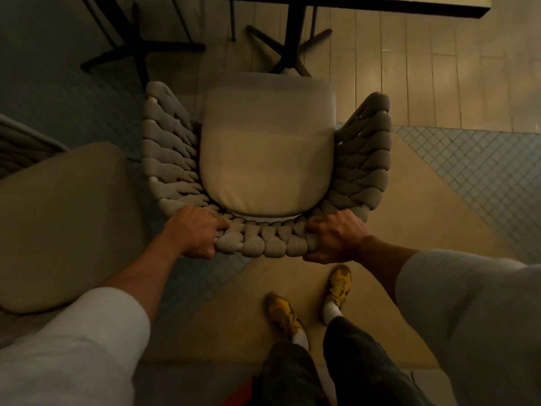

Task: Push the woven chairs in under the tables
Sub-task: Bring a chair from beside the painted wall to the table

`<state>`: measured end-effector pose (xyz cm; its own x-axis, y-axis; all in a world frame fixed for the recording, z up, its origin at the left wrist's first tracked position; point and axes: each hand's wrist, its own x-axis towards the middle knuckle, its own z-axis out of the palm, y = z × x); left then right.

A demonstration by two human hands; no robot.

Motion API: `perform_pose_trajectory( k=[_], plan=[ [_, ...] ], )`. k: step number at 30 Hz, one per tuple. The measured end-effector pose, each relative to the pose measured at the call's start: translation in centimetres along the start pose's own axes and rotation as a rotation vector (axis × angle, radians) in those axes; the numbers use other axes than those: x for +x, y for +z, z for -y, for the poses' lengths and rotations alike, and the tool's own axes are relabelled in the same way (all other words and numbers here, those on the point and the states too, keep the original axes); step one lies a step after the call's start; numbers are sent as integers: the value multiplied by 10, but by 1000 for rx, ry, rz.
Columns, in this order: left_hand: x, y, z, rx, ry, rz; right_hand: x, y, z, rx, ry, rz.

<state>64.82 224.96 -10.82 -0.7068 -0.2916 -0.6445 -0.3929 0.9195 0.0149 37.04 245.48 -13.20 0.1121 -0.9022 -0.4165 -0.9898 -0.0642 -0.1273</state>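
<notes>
The woven chair (172, 148) is standing in the middle of the floor (424, 68), with its open front facing the bench (380, 5) at the top of the view. A pale seat cushion (266, 159) is lying in the chair. The front of the seat is sitting close to the dark cross foot (292, 36) of the bench, and the seat is showing out in the open, not tucked under the bench top.

The left hand (193, 231) is gripping the top of the chair's back on the left side. Its fingers are curling round the thick woven rim. The right hand (336, 237) is gripping the same rim on the right side, with its fingers curling round it too. A bit of bare rim is showing between the two hands.

The person is standing just behind the chair, wearing yellow shoes (282, 313), white socks and dark trousers. Light sleeves are covering both upper arms.

Another cushion (64, 224) is lying on a second seat to the left, near the woven chair. The floor is showing pale wood planks by the bench and small grey tiles at both sides.
</notes>
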Motion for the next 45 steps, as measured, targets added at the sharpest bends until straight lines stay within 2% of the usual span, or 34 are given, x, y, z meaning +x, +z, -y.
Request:
perform_pose_trajectory(
  k=[27, 45],
  plan=[
    [73, -51, 55, 47, 28, -45, 66, -36, -64, 2, 2, -42],
    [140, -92, 118, 46, 41, -91, 137, -72, -121, 22, 31, -85]
  ],
)
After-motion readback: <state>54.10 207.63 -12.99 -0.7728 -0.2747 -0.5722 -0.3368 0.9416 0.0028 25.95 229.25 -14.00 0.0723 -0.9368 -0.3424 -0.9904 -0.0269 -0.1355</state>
